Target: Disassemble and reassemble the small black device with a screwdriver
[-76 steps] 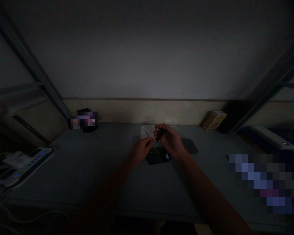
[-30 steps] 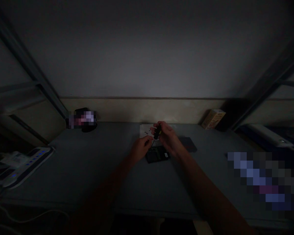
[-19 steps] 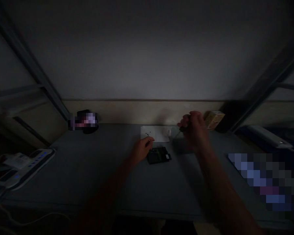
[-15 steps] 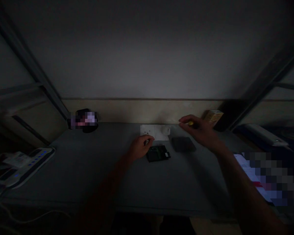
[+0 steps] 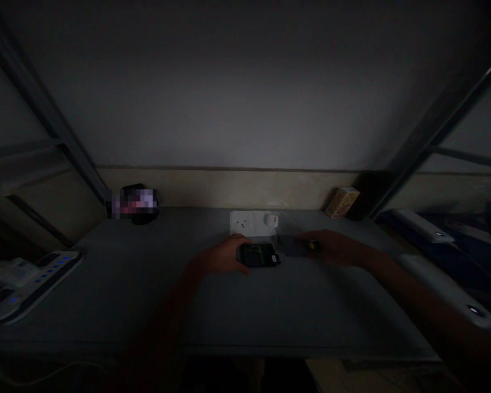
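Note:
My left hand is closed on the left edge of a small black electronic device, thumb below and fingers above. The device has its inside bare, with a green circuit board and a white label showing. To its right, my right hand is closed around a small yellow-ended tool, whose kind is too dark to make out. Its fingers are over a flat dark cover, partly hidden; whether they touch it I cannot tell. Behind the device lies white paper bearing several tiny dark screws.
A small white container stands on the paper. At the back right is a yellowish carton. A power strip lies at left, a dark stand with a blurred screen at back left, and a white oblong device at right.
My left hand has taken hold of the device's left edge. My right hand has come down and inward with the yellow-ended tool, over the dark cover. The view has shifted slightly.

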`<state>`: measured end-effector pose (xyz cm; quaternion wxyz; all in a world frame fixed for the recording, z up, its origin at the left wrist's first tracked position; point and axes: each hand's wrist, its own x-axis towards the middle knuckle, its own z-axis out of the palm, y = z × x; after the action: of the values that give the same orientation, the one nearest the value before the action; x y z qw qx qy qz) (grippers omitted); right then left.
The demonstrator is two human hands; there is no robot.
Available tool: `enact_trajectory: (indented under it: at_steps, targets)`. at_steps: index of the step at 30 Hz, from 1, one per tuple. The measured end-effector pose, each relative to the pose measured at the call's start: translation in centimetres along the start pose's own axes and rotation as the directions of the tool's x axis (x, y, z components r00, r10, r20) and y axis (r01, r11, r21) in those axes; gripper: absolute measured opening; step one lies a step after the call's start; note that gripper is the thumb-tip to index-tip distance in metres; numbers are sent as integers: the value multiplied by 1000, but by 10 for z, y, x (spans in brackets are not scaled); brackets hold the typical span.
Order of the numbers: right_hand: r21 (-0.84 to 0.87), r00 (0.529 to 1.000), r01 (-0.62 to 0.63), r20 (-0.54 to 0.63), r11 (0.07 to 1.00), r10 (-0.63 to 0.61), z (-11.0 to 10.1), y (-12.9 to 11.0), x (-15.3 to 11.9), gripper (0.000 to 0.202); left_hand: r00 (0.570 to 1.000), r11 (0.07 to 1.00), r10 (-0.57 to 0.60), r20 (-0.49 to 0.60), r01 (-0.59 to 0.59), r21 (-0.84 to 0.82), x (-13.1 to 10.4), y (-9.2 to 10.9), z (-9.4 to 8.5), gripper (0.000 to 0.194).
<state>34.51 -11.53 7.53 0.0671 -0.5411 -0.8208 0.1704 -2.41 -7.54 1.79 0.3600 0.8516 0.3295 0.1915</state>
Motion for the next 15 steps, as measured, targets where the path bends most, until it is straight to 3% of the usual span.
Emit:
enact_trajectory:
  at_steps: [8,15]
  targets:
    - [83,992,105,59,991,-111,7,-51,12,54,999,996,51,-18,-50,76,-1,2,2,68]
    - [14,988,152,6,988,-152,31,-68,10,70,996,996,39,-74,-33,81,3,3,9,76]
